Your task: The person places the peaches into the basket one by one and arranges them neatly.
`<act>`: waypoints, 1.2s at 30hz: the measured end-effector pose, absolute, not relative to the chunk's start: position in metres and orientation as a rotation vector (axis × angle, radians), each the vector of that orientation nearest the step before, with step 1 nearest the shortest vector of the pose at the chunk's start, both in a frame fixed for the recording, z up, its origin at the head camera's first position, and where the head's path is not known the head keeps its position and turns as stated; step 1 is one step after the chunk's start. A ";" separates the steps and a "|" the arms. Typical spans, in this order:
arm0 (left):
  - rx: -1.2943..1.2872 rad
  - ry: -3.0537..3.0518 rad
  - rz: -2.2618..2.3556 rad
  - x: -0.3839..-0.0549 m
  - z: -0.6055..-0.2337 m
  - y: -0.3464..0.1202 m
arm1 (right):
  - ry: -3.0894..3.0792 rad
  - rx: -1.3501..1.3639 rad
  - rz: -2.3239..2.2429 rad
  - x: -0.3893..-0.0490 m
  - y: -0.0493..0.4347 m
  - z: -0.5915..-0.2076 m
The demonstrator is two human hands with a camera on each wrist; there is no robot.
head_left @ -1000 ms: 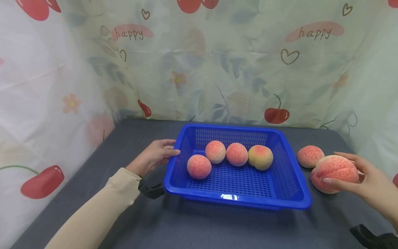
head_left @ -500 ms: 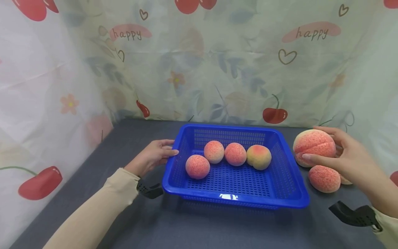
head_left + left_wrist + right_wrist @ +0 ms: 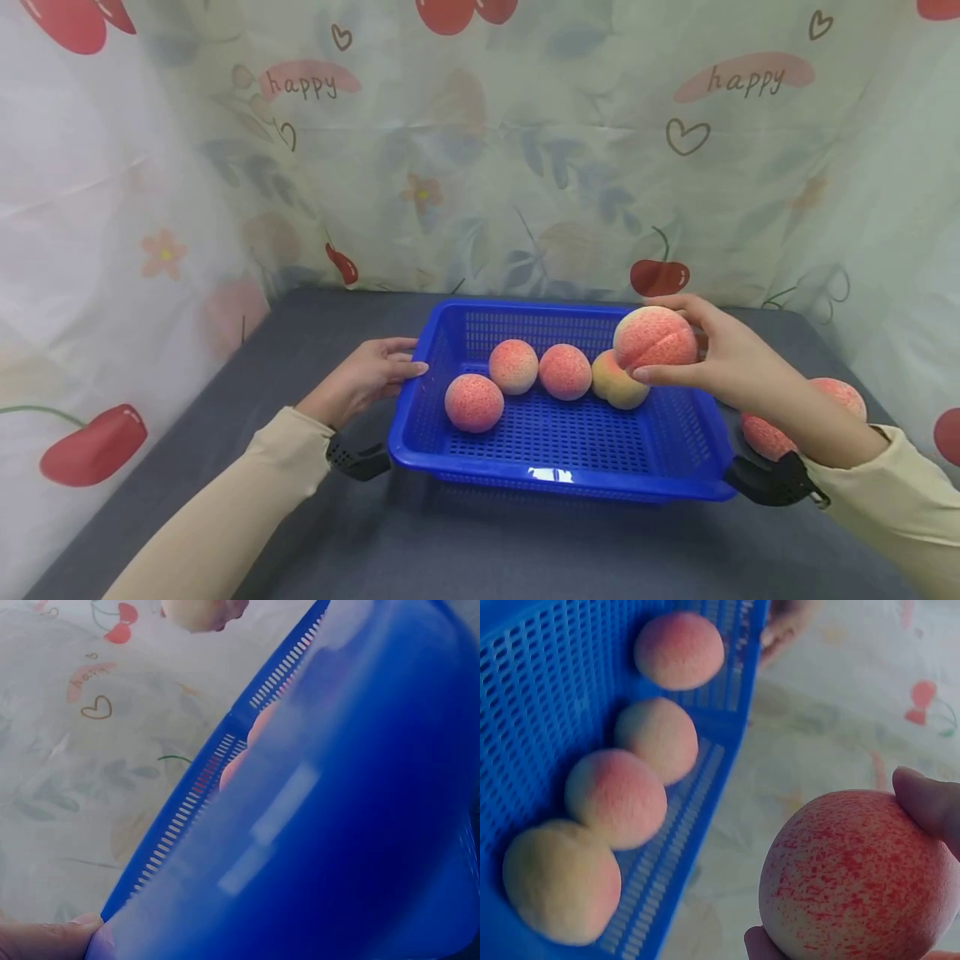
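Note:
A blue plastic basket (image 3: 555, 477) with slotted walls stands on the dark table. My left hand (image 3: 369, 373) holds its left rim, the thumb on top and the fingers at the outer side; the left wrist view shows the thumb (image 3: 52, 939) at the edge. Over the basket's right end, my right hand (image 3: 716, 350) grips a pink, speckled peach (image 3: 654, 337) between thumb and fingers, raised above the rim. Inside the basket lie several peaches, among them a pink one (image 3: 474, 403) at the left and a yellowish one (image 3: 617, 385) partly behind the held peach.
Right of the basket, two more peaches rest on the table, one pale pink (image 3: 842, 398) and one redder (image 3: 767, 437), both partly covered by my right forearm. Printed curtains (image 3: 480, 167) close off the back and sides of the table (image 3: 480, 550).
My right hand has lifted the peach from the table's right side and carried it left, over the basket. The left hand keeps its place at the rim.

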State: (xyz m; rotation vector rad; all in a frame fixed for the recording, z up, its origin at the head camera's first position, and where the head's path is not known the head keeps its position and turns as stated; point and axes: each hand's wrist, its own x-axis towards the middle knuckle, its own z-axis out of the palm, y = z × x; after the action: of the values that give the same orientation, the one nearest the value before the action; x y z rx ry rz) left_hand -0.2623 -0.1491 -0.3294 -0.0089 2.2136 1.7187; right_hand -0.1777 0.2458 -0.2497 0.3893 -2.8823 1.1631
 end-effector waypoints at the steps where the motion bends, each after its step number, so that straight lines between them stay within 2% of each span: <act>1: -0.012 2.214 1.719 -0.262 -0.330 -0.149 | -2.883 0.421 1.173 -0.179 0.241 -0.251; 15: -0.004 2.212 1.718 -0.263 -0.329 -0.149 | -2.964 0.717 1.350 -0.197 0.195 -0.275; 27: 0.000 2.199 1.729 -0.264 -0.329 -0.149 | -3.089 0.778 1.404 -0.215 0.177 -0.282; 36: -0.025 2.212 1.697 -0.263 -0.329 -0.149 | -3.232 0.860 1.281 -0.232 0.169 -0.289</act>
State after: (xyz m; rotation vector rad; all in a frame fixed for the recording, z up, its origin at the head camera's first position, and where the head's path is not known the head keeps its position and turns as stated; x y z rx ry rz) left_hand -0.2631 -0.1491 -0.3293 -0.0254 2.2117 1.6973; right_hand -0.2319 0.1695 -0.2886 0.8602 -3.2320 1.2807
